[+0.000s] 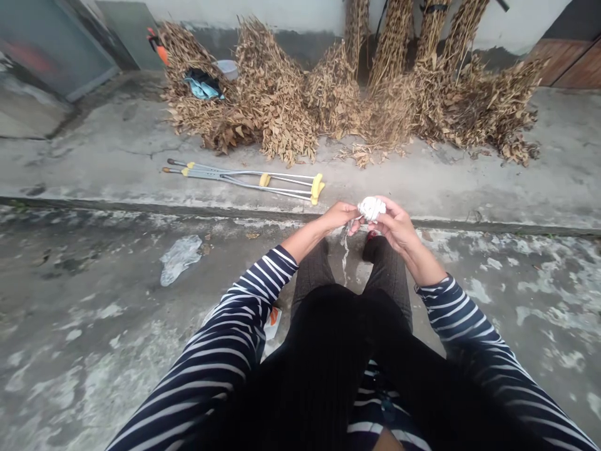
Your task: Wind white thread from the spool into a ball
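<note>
In front of my knees, my right hand [394, 225] holds a small white wound ball [372, 208], its fingers curled round the right side and underneath. It looks like a thin strip or cord wrapped on itself, though the material is hard to make out. My left hand [342, 216] is closed in a pinch at the ball's left edge, where the strip comes away. A thin, pale, crinkled strip [346, 250] hangs from below the left fingers down between my legs. The exact grip of the left fingertips is partly hidden.
Beyond my hands, crutches [244, 178] with yellow pads lie on a raised concrete ledge [141, 178]. Heaps of dried plants [282, 100] lean along the wall. A clear plastic bag [179, 259] lies on the lower ground to the left. A white-and-orange packet [272, 322] shows beside my left leg.
</note>
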Demonstrator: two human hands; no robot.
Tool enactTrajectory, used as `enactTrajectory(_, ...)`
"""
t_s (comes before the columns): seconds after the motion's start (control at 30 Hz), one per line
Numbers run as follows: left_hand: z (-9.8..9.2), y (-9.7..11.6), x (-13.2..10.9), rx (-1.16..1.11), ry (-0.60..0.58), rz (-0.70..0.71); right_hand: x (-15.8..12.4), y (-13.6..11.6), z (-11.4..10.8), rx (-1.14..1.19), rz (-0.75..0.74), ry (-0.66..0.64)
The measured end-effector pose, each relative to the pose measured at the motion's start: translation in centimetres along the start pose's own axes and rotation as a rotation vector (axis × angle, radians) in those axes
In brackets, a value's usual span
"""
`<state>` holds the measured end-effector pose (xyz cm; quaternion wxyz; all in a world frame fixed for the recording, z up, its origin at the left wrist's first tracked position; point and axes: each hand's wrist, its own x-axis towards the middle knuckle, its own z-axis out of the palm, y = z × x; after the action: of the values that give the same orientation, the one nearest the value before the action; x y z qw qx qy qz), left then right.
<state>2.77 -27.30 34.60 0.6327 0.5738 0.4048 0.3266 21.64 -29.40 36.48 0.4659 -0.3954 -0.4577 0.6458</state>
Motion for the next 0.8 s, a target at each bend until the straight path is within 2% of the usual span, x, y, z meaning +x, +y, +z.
enactTrajectory(0.07,0.2,-0.3,0.2,0.095,0.139,0.092,0.6,-0.5,-0.4,-0.002,-0.040,0.078)
enactTrajectory(0.17,0.7,-0.2,0.9,0.257,0.373,0.255,1.3,-1.6,-1.0,-0.061,-0.126,0.109)
enactTrajectory(0.27,1.8,0.9,1.5,0.309,0.466,0.327,2.2,-3.5,-1.0,-0.182,-0.218,0.072)
enactTrajectory(0.4,3.9,3.8,2.5,0.069,0.402,0.265,4.1,-6.8,-0.3,-0.357,-0.333,0.028)
enactTrajectory(0.53,5.0,7.0,3.8,-0.158,0.379,0.343,5.9,-10.2,0.8,-0.471,-0.428,0.030)
enactTrajectory(0.67,4.4,8.9,4.3,-0.093,0.353,0.372,6.5,-12.5,1.7,-0.531,-0.499,0.024)
enactTrajectory(0.8,3.6,9.1,3.0,0.026,0.197,0.309,7.6,-13.1,0.8,-0.616,-0.580,0.075)
